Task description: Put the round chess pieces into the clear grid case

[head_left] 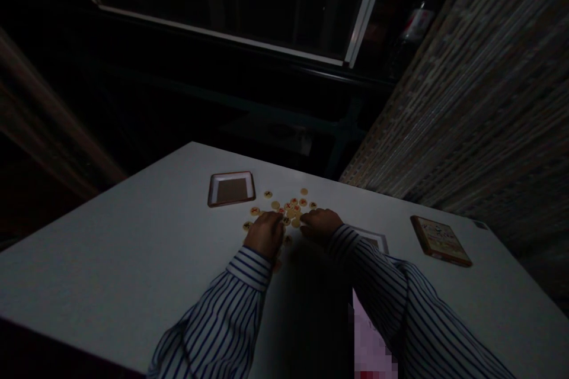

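Several round Chinese chess pieces (290, 213), pale wood with red or black marks, lie in a loose cluster on the white table (155, 237). At the cluster's left side, my left hand (265, 234) rests low with bent fingers touching the pieces. From the right, my right hand (320, 222) reaches in, its fingertips against the pieces. Both hands look open, with no piece visibly gripped. Some pieces are partly hidden under and beside my left hand, such as a reddish one (277, 265) near the wrist.
An open shallow box tray (212, 190) lies behind and left of the pieces. Another tray (381, 241) is partly covered by my right sleeve. A brown box with a printed lid (442, 241) lies at the right. A bead curtain (462, 83) hangs beyond the table's right side.
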Demonstrator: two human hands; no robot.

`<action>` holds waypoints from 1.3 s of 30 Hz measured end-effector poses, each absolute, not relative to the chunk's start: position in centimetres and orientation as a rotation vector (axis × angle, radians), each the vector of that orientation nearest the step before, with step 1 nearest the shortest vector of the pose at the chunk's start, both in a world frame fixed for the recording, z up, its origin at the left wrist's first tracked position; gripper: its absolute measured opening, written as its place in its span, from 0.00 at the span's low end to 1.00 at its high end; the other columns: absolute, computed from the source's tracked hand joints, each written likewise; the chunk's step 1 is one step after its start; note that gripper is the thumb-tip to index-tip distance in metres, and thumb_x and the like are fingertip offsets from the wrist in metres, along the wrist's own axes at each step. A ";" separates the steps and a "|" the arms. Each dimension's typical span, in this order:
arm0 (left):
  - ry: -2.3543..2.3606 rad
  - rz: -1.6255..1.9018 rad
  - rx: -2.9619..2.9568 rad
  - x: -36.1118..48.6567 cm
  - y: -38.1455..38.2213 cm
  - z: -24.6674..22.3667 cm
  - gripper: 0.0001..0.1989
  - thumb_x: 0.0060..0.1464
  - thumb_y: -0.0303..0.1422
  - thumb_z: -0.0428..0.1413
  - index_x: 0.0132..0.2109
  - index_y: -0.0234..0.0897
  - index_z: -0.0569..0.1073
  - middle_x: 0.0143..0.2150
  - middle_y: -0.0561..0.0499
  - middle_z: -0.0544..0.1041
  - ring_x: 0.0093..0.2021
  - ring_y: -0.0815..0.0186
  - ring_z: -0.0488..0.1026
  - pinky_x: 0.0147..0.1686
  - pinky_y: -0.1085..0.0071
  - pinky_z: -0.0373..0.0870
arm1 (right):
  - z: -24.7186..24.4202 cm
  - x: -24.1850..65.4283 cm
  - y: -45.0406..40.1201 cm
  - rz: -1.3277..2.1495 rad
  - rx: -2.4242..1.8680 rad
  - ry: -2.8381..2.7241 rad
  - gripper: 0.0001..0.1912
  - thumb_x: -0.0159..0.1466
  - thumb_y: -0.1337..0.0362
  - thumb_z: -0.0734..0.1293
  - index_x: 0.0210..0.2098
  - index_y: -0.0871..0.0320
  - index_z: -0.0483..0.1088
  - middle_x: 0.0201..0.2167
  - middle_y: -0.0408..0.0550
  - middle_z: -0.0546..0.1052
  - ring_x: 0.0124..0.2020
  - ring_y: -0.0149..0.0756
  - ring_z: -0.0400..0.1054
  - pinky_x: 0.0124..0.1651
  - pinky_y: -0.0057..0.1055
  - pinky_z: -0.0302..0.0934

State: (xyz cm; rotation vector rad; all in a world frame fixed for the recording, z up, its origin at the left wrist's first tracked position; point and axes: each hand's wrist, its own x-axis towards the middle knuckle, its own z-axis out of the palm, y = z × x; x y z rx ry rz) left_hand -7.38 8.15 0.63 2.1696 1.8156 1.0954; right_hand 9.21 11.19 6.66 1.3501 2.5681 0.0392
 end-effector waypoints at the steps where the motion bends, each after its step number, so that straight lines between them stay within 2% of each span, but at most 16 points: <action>1: 1.816 1.090 2.182 -7.4 8.2 0.5 0.13 0.48 0.27 0.47 0.40 0.36 0.72 0.38 0.46 0.74 0.40 0.63 0.70 0.42 0.66 0.68 | 6.5 8.8 11.3 0.044 1.339 2.573 0.17 0.59 0.57 0.54 0.43 0.56 0.65 0.41 0.51 0.72 0.42 0.40 0.65 0.41 0.36 0.57; 8: 1.791 1.055 2.183 -7.5 8.2 0.6 0.13 0.48 0.25 0.46 0.41 0.35 0.71 0.38 0.45 0.74 0.40 0.62 0.70 0.43 0.65 0.67 | 5.8 7.4 11.7 0.078 1.362 2.554 0.19 0.59 0.56 0.54 0.45 0.56 0.64 0.42 0.52 0.72 0.42 0.42 0.65 0.40 0.37 0.58; 14: 1.757 1.070 2.185 -7.6 8.3 0.4 0.14 0.48 0.25 0.47 0.41 0.34 0.71 0.40 0.44 0.74 0.41 0.62 0.70 0.44 0.64 0.67 | 5.6 6.9 12.0 0.060 1.333 2.497 0.17 0.60 0.57 0.54 0.45 0.56 0.64 0.42 0.53 0.71 0.44 0.40 0.65 0.41 0.36 0.57; 20: 1.761 1.047 2.203 -7.6 8.4 0.2 0.13 0.48 0.26 0.47 0.41 0.33 0.71 0.40 0.44 0.74 0.41 0.62 0.70 0.43 0.64 0.67 | 4.9 6.8 12.1 0.092 1.353 2.530 0.17 0.60 0.58 0.53 0.42 0.57 0.66 0.38 0.53 0.73 0.40 0.41 0.67 0.38 0.36 0.59; 31: 1.750 1.063 2.215 -7.6 8.6 -0.3 0.13 0.48 0.25 0.48 0.42 0.33 0.70 0.39 0.44 0.74 0.40 0.62 0.70 0.42 0.64 0.68 | 4.9 6.9 11.7 0.072 1.334 2.563 0.16 0.60 0.60 0.53 0.38 0.58 0.68 0.37 0.53 0.73 0.37 0.40 0.68 0.36 0.34 0.59; 35: 1.741 1.120 2.194 -7.5 8.6 -0.3 0.12 0.49 0.26 0.48 0.42 0.33 0.70 0.39 0.44 0.74 0.40 0.62 0.70 0.42 0.64 0.68 | 5.2 7.7 12.1 -0.118 1.384 2.668 0.15 0.58 0.59 0.55 0.36 0.56 0.70 0.35 0.49 0.74 0.35 0.37 0.67 0.34 0.31 0.58; 39: 1.702 1.199 2.199 -7.3 8.5 0.0 0.11 0.50 0.27 0.48 0.41 0.33 0.70 0.39 0.44 0.74 0.40 0.63 0.70 0.42 0.64 0.68 | 5.0 8.5 12.7 -0.648 1.566 2.769 0.14 0.56 0.60 0.58 0.37 0.55 0.72 0.29 0.45 0.75 0.29 0.32 0.66 0.32 0.27 0.57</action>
